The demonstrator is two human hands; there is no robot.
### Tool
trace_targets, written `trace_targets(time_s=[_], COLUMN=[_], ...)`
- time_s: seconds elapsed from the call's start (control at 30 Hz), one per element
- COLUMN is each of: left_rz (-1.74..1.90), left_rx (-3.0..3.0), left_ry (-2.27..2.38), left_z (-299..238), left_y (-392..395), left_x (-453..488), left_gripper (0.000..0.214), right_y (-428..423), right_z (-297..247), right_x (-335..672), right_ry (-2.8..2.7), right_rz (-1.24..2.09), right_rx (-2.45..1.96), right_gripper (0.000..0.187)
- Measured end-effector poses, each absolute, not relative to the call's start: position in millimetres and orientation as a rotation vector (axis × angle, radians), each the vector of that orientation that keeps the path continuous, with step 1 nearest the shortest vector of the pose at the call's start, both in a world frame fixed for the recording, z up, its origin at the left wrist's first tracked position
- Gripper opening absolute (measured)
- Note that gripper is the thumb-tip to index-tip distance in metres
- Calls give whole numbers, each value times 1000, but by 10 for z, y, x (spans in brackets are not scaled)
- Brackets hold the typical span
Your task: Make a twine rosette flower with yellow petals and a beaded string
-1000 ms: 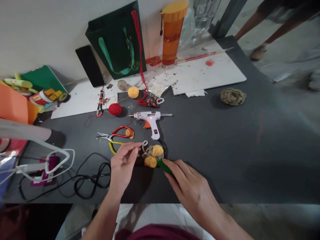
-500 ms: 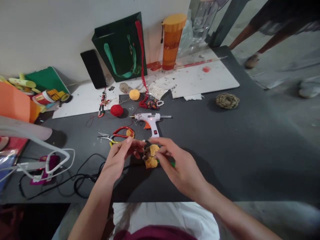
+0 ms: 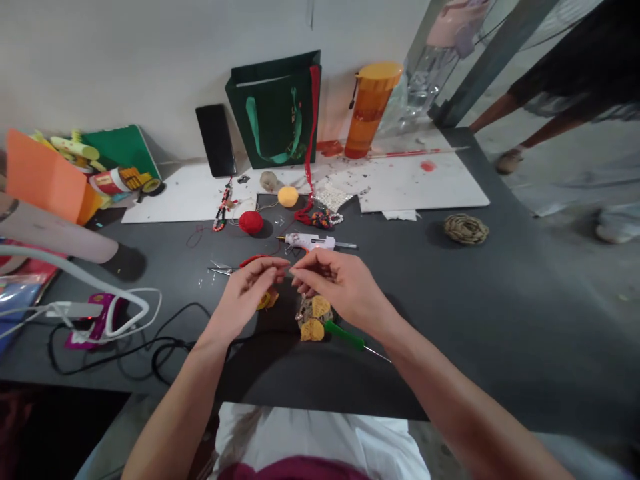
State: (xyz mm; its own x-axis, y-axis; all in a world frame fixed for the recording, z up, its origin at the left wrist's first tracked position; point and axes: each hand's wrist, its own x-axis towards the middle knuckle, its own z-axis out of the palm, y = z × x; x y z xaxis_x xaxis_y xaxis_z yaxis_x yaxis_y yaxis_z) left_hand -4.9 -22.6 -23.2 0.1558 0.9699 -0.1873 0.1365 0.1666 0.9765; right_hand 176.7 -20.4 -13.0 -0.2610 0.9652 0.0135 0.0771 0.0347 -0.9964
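Observation:
Over the dark table my left hand (image 3: 254, 288) and my right hand (image 3: 345, 279) face each other, fingertips almost touching. Both have thumb and fingers pinched together; whatever lies between them is too small to make out. Just below my right hand lies a yellow and brown crafted piece (image 3: 314, 329). Touching its side is a green-handled tool (image 3: 350, 336) with a thin metal shaft. Beyond my hands rests a white hot glue gun (image 3: 313, 241), its handle hidden by my right hand. Red-handled scissors (image 3: 223, 270) are partly covered by my left hand, near a small yellow piece (image 3: 270, 299).
At the back stand a green paper bag (image 3: 275, 120), a phone (image 3: 216, 141) and an orange bottle (image 3: 371, 113). A red yarn ball (image 3: 251, 223) and a yellow ball (image 3: 288, 196) lie ahead. Black cable (image 3: 165, 357) loops at left; a coiled rope piece (image 3: 466, 229) sits right.
Both hands have lifted away from the yellow and brown piece and come together above it, fingertips now pinched. The green-handled tool now shows more fully. The camera view has shifted.

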Motion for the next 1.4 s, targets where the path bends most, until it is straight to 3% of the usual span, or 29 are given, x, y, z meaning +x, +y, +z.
trace_targets(time_s=[0.27, 0.47, 1.4], left_rz=[643, 618, 532], left_rx=[1363, 1285, 1628], left_ry=[1052, 1029, 1001], left_z=[-402, -460, -370], left_y=[-264, -277, -291], left_x=[-60, 8, -24], left_gripper=[31, 25, 18], right_y=[-194, -197, -188], right_z=[59, 6, 77], right_x=[1775, 1816, 1912], right_ry=[-1285, -1185, -997], right_rz=[1365, 1305, 1092], right_rx=[-896, -834, -870], right_gripper=[23, 13, 23])
